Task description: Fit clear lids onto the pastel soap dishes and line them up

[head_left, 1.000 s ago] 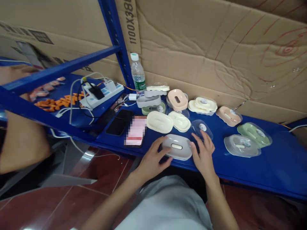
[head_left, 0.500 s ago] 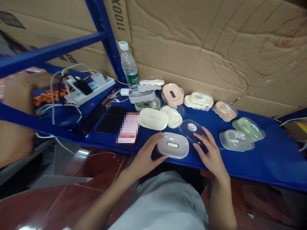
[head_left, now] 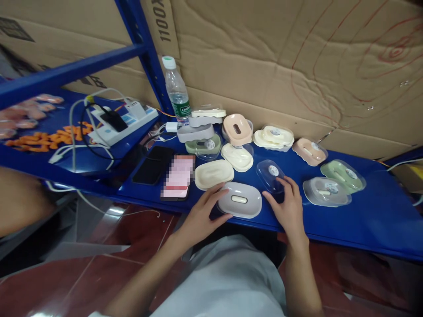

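Observation:
A grey oval soap dish (head_left: 253, 204) with a pale bar in its middle slot rests at the table's front edge. Around its left end, my left hand (head_left: 206, 215) has its fingers on the far rim and its thumb on the near side. Over on the right, my right hand (head_left: 288, 204) is open, fingertips at the near right edge of a clear lid (head_left: 267, 175) with a round sticker, thumb spread apart. Behind the dish lie a cream oval tray (head_left: 214, 173) and a second cream piece (head_left: 237, 157).
Closed soap dishes in grey (head_left: 322, 193), green (head_left: 340, 174) and peach (head_left: 307, 152) lie to the right. Behind stand stacked dishes (head_left: 201, 132) and a water bottle (head_left: 178, 94). Two phones (head_left: 153, 165) and a power strip (head_left: 115, 132) are left, past a blue shelf post (head_left: 145, 57).
The clear lid has slid right and away from the grey dish, with my right hand beside it. The cream tray has come nearer. At far left, another person's arm has drawn back from the orange pieces.

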The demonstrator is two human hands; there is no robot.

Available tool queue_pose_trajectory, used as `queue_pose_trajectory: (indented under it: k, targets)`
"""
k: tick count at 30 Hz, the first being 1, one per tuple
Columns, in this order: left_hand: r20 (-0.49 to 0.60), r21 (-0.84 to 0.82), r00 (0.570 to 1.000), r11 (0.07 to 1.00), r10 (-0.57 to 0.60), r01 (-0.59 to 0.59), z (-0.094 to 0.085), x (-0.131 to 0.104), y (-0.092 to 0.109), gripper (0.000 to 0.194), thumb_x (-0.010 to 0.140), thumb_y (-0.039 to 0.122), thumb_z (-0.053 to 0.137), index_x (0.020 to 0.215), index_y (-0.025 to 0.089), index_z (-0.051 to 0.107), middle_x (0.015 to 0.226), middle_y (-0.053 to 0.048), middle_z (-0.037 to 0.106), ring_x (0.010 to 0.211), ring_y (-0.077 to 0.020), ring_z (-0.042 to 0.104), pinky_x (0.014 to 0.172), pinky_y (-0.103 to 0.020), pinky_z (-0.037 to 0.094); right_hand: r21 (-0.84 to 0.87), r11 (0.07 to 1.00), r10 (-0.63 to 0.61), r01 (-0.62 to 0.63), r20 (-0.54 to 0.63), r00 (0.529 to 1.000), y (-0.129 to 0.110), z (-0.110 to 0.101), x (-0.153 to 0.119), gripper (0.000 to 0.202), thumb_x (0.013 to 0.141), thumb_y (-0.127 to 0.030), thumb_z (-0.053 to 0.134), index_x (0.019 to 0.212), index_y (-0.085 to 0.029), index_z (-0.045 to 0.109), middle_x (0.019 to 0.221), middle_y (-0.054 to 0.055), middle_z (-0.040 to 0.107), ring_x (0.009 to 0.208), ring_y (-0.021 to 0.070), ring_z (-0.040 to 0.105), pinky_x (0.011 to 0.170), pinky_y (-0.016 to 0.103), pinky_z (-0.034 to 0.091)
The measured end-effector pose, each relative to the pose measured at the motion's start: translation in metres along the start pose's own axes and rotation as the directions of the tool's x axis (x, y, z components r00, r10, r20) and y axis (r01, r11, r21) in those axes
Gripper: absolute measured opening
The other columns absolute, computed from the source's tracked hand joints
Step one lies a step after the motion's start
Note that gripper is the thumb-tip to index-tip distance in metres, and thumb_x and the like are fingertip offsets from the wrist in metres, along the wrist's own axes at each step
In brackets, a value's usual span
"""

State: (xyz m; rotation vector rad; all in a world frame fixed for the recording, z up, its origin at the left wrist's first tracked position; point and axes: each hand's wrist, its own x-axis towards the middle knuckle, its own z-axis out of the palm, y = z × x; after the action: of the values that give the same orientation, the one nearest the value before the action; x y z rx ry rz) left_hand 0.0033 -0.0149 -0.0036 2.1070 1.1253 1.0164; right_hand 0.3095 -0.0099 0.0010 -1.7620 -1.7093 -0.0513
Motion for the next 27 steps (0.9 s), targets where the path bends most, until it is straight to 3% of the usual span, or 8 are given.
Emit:
queue_pose_trajectory:
  k: [5,11,15,19,23,27]
  targets:
    - [0.007,-0.007,1.000,1.000,-0.011,0.011,0.000,0.000,0.000,0.065,0.096,0.030,0.078,0.153,0.034,0.049,0.163,-0.010,0.050,0.151,-0.0275,0.051,0.126,-0.048,0.044,0.049,0.998,0.038,-0.036,-0.044,0.998,0.008,0.000,0.003,0.050,0.102,-0.055,0.062,0.138,-0.022,0.067,0.147,0.019,0.060,0.138,0.0357,0.059,0.115,0.060,0.049]
    - [0.009,-0.019,1.000,0.999,-0.028,0.028,0.000,0.001,0.001,0.069,0.095,0.030,0.078,0.156,0.035,0.045,0.162,-0.010,0.052,0.151,-0.0284,0.051,0.126,-0.050,0.044,0.423,0.897,0.147,-0.128,-0.012,0.989,0.004,-0.015,-0.008,0.044,0.103,-0.046,0.064,0.141,-0.024,0.064,0.148,0.014,0.065,0.134,0.0296,0.065,0.112,0.053,0.056]
    - [-0.001,-0.026,0.999,0.998,-0.054,0.053,0.000,0.002,0.000,0.078,0.094,0.032,0.080,0.160,0.035,0.039,0.162,-0.010,0.052,0.150,-0.0290,0.053,0.126,-0.051,0.043,0.471,0.882,-0.052,0.008,0.079,0.996,-0.022,-0.031,-0.020,0.039,0.104,-0.036,0.064,0.142,-0.030,0.065,0.155,0.011,0.061,0.146,0.0304,0.057,0.120,0.054,0.051]
    - [-0.009,-0.036,0.996,0.995,-0.090,0.089,0.002,0.000,-0.003,0.085,0.091,0.035,0.084,0.161,0.035,0.037,0.161,-0.010,0.053,0.147,-0.0302,0.055,0.125,-0.051,0.046,0.430,0.883,-0.284,0.189,0.170,0.943,-0.044,-0.036,-0.025,0.042,0.103,-0.027,0.065,0.144,-0.032,0.063,0.158,0.008,0.058,0.152,0.0312,0.050,0.124,0.056,0.047]
    - [-0.015,-0.049,0.998,0.997,-0.061,0.060,0.002,0.000,-0.004,0.084,0.092,0.035,0.083,0.162,0.035,0.036,0.162,-0.011,0.050,0.149,-0.0299,0.053,0.125,-0.050,0.045,0.434,0.872,-0.332,0.225,0.187,0.925,-0.050,-0.029,-0.028,0.040,0.102,-0.024,0.065,0.141,-0.030,0.064,0.156,0.010,0.060,0.151,0.0322,0.051,0.121,0.058,0.049]
    - [-0.004,-0.016,1.000,1.000,-0.007,0.007,0.000,0.001,-0.004,0.071,0.094,0.033,0.080,0.157,0.037,0.046,0.162,-0.010,0.049,0.151,-0.0290,0.050,0.126,-0.050,0.044,0.427,0.873,-0.344,0.236,0.196,0.918,-0.049,-0.026,-0.028,0.037,0.100,-0.024,0.069,0.137,-0.029,0.066,0.152,0.011,0.062,0.150,0.0318,0.052,0.120,0.057,0.050]
